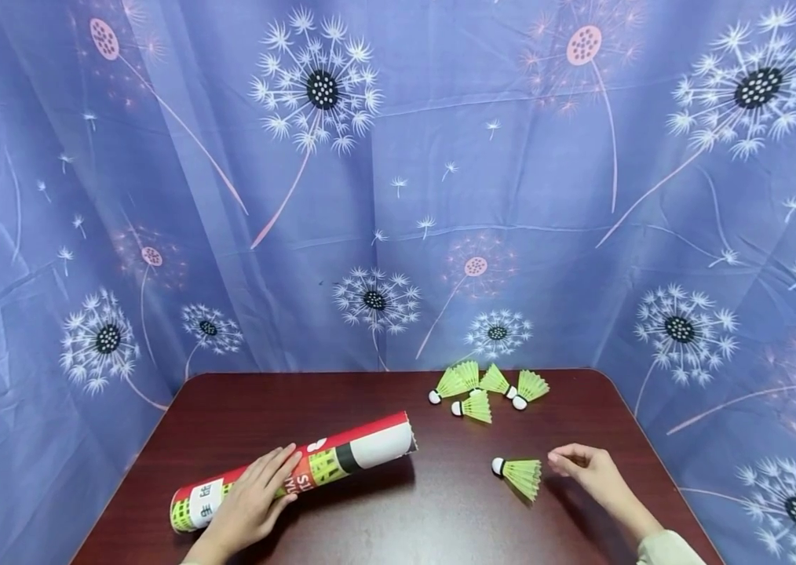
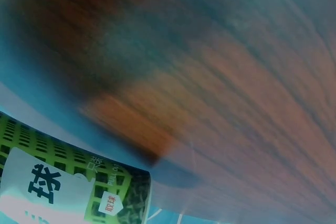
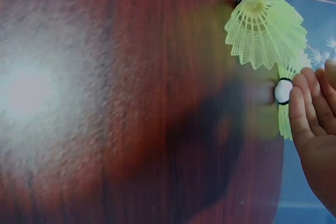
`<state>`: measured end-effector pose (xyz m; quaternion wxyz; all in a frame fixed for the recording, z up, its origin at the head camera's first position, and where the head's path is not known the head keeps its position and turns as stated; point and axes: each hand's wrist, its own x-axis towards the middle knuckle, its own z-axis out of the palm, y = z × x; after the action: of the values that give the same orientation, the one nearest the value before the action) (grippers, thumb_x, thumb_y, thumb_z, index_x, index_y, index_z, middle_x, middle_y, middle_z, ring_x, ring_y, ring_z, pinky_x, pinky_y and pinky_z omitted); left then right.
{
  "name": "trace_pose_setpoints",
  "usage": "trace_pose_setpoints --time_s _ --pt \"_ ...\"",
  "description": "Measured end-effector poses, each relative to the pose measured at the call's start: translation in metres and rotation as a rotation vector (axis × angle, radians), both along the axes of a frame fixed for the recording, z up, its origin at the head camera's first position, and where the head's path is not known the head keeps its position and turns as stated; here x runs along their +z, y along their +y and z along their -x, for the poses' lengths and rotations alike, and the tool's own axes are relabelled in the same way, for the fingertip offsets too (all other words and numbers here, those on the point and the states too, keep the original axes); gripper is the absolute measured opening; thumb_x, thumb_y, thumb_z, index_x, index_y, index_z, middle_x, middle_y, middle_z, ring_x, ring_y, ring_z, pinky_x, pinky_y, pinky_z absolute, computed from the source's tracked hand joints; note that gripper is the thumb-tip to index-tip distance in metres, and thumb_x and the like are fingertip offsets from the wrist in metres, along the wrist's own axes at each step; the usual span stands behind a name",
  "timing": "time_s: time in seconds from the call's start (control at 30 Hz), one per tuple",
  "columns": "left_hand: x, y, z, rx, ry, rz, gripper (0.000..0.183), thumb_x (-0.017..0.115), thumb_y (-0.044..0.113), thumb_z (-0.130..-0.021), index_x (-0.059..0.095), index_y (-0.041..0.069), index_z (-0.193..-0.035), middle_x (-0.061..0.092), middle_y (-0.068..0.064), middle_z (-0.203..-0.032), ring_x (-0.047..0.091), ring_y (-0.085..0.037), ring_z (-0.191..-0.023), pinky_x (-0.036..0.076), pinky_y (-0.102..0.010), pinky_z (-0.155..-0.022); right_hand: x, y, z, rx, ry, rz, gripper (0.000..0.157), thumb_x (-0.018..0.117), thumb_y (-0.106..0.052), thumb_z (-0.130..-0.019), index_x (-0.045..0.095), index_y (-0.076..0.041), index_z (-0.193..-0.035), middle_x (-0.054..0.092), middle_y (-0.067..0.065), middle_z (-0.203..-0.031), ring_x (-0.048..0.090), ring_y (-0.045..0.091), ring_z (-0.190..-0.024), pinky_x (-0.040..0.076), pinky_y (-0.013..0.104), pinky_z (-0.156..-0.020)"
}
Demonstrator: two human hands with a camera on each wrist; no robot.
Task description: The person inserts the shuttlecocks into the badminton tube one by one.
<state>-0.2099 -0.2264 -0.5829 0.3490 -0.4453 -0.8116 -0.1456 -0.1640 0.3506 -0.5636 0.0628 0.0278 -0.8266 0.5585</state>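
Printed tube (image 1: 377,446) lies at an angle on dark red table (image 1: 299,392), left hand (image 1: 251,498) rests across it with fingers extended, right hand (image 1: 594,473) is loosely bent, holding nothing, just beside one yellow-green shuttlecock (image 1: 521,475), five more shuttlecocks (image 1: 477,407) sit farther back.

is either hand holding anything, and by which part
Nothing is clearly gripped: the left hand rests across the tube near its middle; the right hand is empty.

Left-hand fingers (image 1: 275,466) across a printed tube (image 1: 368,448), right-hand fingers (image 1: 579,452) just beside a yellow-green shuttlecock (image 1: 521,475)
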Motion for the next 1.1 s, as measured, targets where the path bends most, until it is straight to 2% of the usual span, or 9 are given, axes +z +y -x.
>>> trace_pose_setpoints --time_s 0.13,0.3,0.47,0.77,1.1 --pt "-0.001 0.000 0.000 0.001 0.002 0.001 0.054 0.046 0.039 -0.100 0.054 -0.004 -0.132 0.051 -0.020 -0.137 0.055 -0.038 -0.112 0.023 -0.032 -0.116 -0.002 0.003 -0.002 0.096 -0.007 -0.012 0.022 0.063 -0.003 -0.092 0.064 0.018 -0.097 0.071 0.020 -0.083 0.070 0.015 -0.073 0.059 0.032 -0.065" --pt "-0.001 0.000 0.001 0.005 0.008 0.003 0.054 0.046 0.039 -0.100 0.054 -0.004 -0.133 0.052 -0.020 -0.137 0.056 -0.038 -0.112 0.026 -0.033 -0.114 -0.004 -0.001 0.000 0.137 -0.014 -0.010 0.020 0.062 -0.002 -0.091 0.064 0.018 -0.096 0.072 0.013 -0.081 0.067 0.010 -0.071 0.058 0.030 -0.063" --pt "0.001 0.000 0.001 0.003 0.015 -0.001 0.054 0.045 0.038 -0.101 0.054 -0.005 -0.132 0.052 -0.020 -0.137 0.057 -0.038 -0.111 0.023 -0.032 -0.116 -0.004 -0.007 0.004 0.156 0.002 -0.033 0.018 0.062 -0.003 -0.092 0.065 0.015 -0.094 0.070 0.016 -0.080 0.066 0.010 -0.071 0.058 0.030 -0.063" --pt "0.003 0.000 0.000 -0.002 0.017 0.005 0.054 0.045 0.038 -0.101 0.054 -0.005 -0.132 0.052 -0.021 -0.136 0.057 -0.040 -0.109 0.020 -0.031 -0.118 -0.006 -0.014 0.006 0.154 -0.101 -0.068 0.019 0.066 -0.010 -0.091 0.069 0.008 -0.092 0.069 0.014 -0.078 0.063 0.008 -0.067 0.057 0.027 -0.061" --pt "0.004 0.002 0.002 -0.002 0.021 -0.006 0.054 0.047 0.037 -0.100 0.054 -0.006 -0.132 0.052 -0.021 -0.136 0.057 -0.041 -0.110 0.021 -0.031 -0.117 -0.008 -0.016 0.009 0.201 -0.112 -0.033 0.021 0.063 -0.005 -0.092 0.066 0.015 -0.093 0.069 0.018 -0.077 0.066 0.012 -0.067 0.059 0.032 -0.061"
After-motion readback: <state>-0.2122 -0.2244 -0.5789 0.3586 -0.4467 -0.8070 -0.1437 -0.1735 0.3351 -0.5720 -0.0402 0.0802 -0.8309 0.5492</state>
